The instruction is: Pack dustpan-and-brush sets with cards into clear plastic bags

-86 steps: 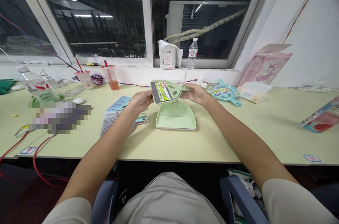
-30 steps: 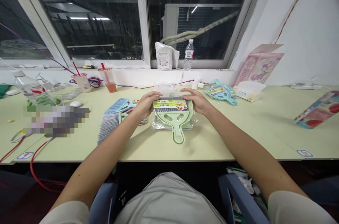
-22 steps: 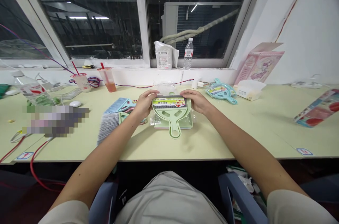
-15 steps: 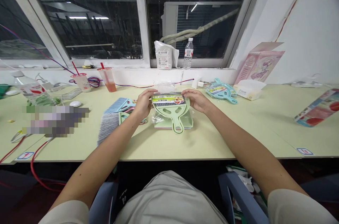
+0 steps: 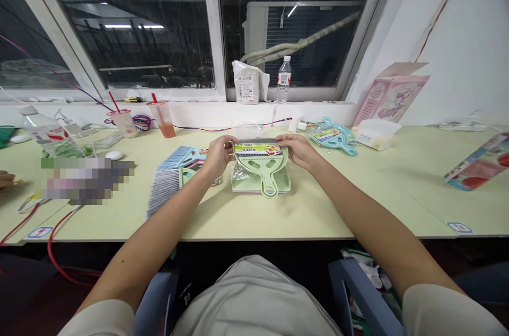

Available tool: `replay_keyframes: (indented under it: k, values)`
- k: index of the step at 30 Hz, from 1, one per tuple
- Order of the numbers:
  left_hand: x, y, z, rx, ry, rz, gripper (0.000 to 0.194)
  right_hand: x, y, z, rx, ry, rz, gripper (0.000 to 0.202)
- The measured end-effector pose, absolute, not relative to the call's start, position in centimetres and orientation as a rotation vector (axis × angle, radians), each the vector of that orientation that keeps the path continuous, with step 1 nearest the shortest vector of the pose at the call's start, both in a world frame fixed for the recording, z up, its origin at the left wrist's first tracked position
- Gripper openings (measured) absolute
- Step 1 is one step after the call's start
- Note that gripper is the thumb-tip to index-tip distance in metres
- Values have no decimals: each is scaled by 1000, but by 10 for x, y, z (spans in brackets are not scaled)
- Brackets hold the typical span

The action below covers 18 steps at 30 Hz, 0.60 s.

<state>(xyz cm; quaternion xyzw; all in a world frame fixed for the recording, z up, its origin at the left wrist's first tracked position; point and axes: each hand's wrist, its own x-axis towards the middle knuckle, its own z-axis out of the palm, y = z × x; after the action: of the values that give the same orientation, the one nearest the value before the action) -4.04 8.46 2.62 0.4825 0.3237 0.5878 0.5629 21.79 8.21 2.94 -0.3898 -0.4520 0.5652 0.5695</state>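
Note:
In the head view a pale green mini dustpan and brush set (image 5: 263,167) is held up over the table, handle toward me, with a yellow printed label and dark bristles across its top. My left hand (image 5: 218,157) pinches its upper left corner. At the upper right corner my right hand (image 5: 297,150) grips it with closed fingers. Beneath it lies another green dustpan (image 5: 283,186), partly hidden, with crinkled clear plastic (image 5: 240,171) beside it. Left of my left hand lie a grey-bristled brush (image 5: 163,190) and a blue brush (image 5: 175,159), partly behind my forearm.
A blue wrapped dustpan set (image 5: 333,138) lies back right, near a tissue pack (image 5: 376,134) and a pink box (image 5: 393,93). Two drink cups (image 5: 162,120) and a large bottle (image 5: 45,129) stand left. Another person's hand (image 5: 6,179) shows at the left edge.
The held green set has shifted slightly right and up, both hands still on it. Another person's hand has come into view at the left edge.

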Motion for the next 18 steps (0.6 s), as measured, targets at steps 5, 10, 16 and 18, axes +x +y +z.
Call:
replay_keyframes:
  k: [5, 10, 16, 18]
  values:
    - [-43, 86, 26, 1153, 772, 1361, 21, 219, 83, 30, -882, -1052, 1336, 21]
    - [-42, 88, 23, 1187, 778, 1384, 14, 221, 88, 26, -892, -1051, 1323, 24]
    - [-41, 92, 17, 1300, 755, 1387, 12, 221, 90, 24, -941, -1030, 1285, 26]
    - [-41, 93, 15, 1342, 756, 1387, 12, 220, 90, 25, -951, -1023, 1284, 26]
